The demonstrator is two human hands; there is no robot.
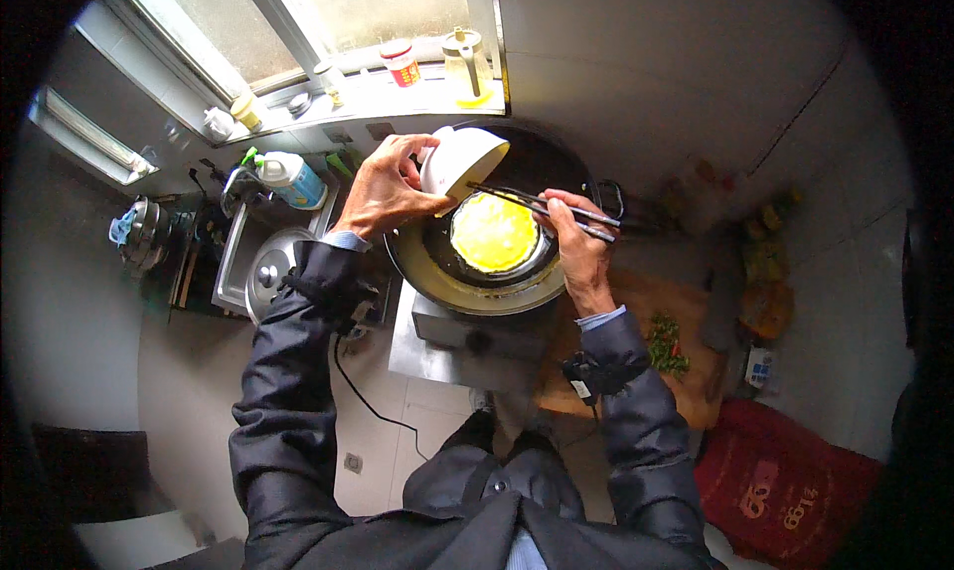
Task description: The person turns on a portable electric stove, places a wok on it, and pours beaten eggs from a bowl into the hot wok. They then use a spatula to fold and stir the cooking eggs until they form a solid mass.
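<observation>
Two hands work over a dark wok [437, 272]: the left hand [383, 187] grips a white bowl [460, 160], tilted mouth-down above it. Bright yellow beaten egg [494, 232] pools round in the wok's middle. The right hand [576, 242] pinches dark chopsticks [542, 207], tips at the bowl's rim.

The wok [467, 282] sits on the burner [477, 336], sink [238, 262] left, cutting board [686, 371] right.

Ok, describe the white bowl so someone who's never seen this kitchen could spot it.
Find the big dark round wok on the stove below the window. Over its far rim, the left hand tips a white rounded bowl toward the yellow egg. It is the only white dish held in the air.
</observation>
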